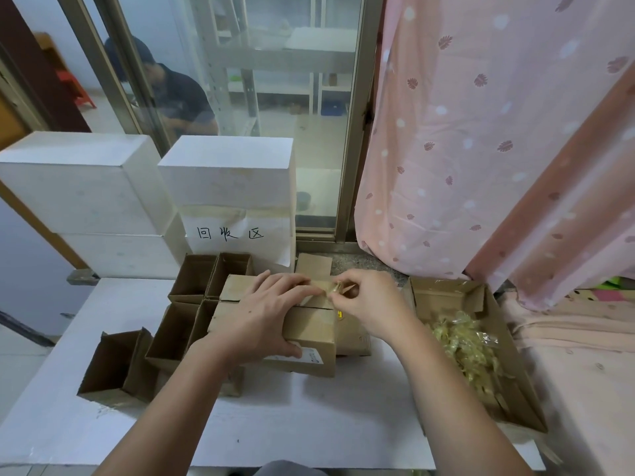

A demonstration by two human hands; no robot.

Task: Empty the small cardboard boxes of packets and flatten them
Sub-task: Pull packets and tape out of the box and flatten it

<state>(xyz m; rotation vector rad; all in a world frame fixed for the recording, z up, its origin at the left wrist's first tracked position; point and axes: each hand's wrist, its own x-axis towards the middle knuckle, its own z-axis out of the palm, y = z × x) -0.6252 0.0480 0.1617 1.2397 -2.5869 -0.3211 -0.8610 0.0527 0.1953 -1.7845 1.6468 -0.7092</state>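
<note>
At mid-frame on the white tabletop (309,417) the sealed small cardboard box (305,333) is pinned under the spread left hand (264,314) so the right hand (369,304) can pinch its tape end (335,287) and peel — opened empty boxes (192,304) crowd left, the packet-filled carton (515,389) sits right.

A single wide-angle head-worn camera is providing the only view. It is looking forward and steeply down from above the person's forearms onto the flat white tabletop (309,424), which is filling the lower frame at close range. It is facing a metal-framed glass door (275,97) and a pink patterned fabric curtain (481,149) beyond. Straight edges are bowing toward the frame borders.
</note>
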